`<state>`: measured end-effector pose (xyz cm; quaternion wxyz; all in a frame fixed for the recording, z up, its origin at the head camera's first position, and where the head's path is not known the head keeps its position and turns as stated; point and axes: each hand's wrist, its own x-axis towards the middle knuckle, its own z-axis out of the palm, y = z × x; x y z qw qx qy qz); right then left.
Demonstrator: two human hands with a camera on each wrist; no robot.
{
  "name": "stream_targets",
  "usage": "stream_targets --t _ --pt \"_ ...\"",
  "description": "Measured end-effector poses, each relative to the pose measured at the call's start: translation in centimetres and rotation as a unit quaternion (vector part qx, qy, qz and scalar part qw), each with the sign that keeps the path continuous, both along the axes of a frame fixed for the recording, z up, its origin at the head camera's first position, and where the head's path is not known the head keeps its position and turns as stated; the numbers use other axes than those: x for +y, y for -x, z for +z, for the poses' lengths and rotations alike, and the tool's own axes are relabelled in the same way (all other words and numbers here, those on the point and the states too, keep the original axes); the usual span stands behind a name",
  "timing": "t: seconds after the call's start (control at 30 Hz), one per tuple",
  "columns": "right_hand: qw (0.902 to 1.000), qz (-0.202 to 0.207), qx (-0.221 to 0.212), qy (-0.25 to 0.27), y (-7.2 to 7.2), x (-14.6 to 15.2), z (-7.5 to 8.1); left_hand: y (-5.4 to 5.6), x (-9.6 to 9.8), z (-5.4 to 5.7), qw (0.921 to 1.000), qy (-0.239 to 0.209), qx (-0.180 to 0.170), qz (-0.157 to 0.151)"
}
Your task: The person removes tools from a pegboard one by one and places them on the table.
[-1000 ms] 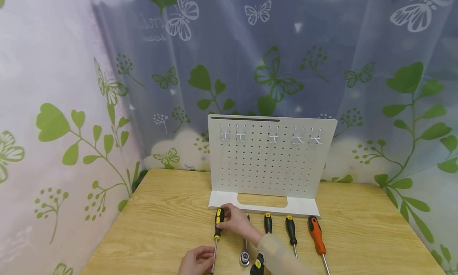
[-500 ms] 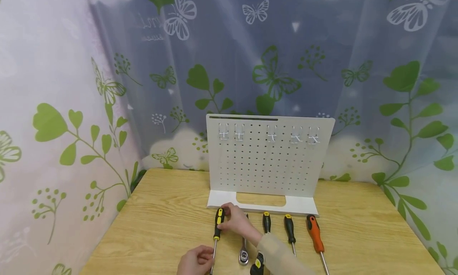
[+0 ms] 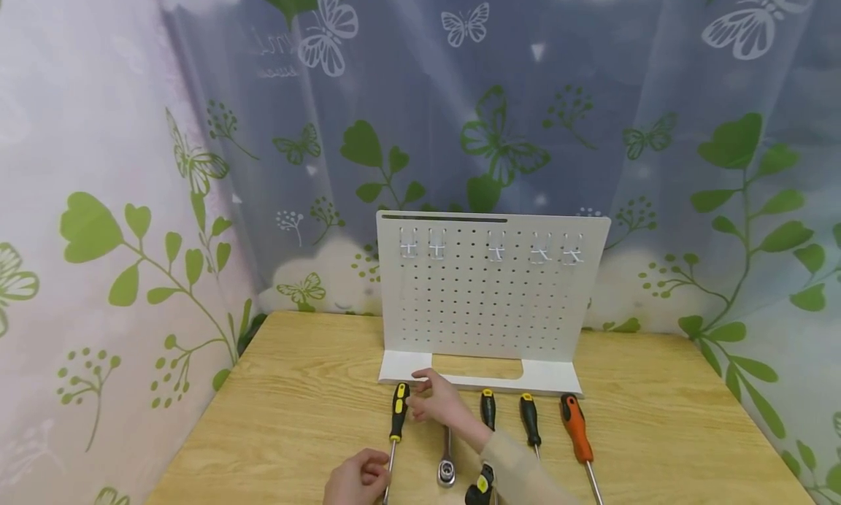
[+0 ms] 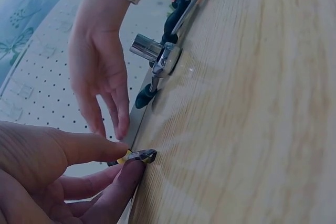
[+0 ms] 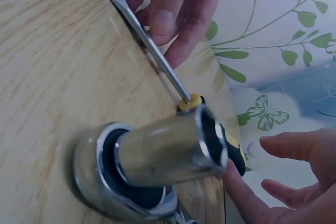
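Observation:
A flat-blade screwdriver with a black and yellow handle (image 3: 399,410) lies on the wooden table, its blade toward the front edge. My left hand (image 3: 358,479) pinches its shaft near the tip, which shows between thumb and finger in the left wrist view (image 4: 143,155). Just right of the handle is my right hand (image 3: 439,401), its fingers spread and gripping nothing; whether a fingertip still brushes the handle is unclear. A ratchet wrench (image 3: 447,470) lies partly under the right forearm, with its chrome socket (image 5: 170,148) large in the right wrist view.
Behind the tools stands a white pegboard (image 3: 486,293) with several clear hooks (image 3: 496,248) along its top. Two black screwdrivers (image 3: 530,417) and an orange-handled one (image 3: 577,428) lie to the right. A black and yellow handle (image 3: 482,483) sits beside the right sleeve.
My right hand has let go of the screwdriver handle, its fingers spreading and shifting slightly to the right. My left hand keeps its place at the shaft. The head view has shifted a little.

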<state>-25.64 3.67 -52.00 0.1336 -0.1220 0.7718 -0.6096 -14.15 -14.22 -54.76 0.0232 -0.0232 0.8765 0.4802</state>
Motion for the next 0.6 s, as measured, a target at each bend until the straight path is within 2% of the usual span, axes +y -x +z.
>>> stream_targets --t 0.1,0.27,0.4,0.6 --pt "0.9998 -0.006 0.008 0.019 -0.1 0.9 0.2 0.3 0.1 0.0 0.9998 0.002 -0.019 0.004" --pt "0.9986 -0.022 0.026 0.041 0.0 2.9 0.7 0.5 0.1 0.1 0.9995 0.013 -0.028 0.007" --pt "0.9958 -0.055 0.047 0.057 0.1 4.7 1.2 0.5 -0.1 0.1 0.9997 0.021 -0.007 0.011" --pt "0.9907 -0.099 0.073 0.059 0.2 8.3 1.9 1.0 -0.9 0.2 0.9971 0.046 0.055 0.022"
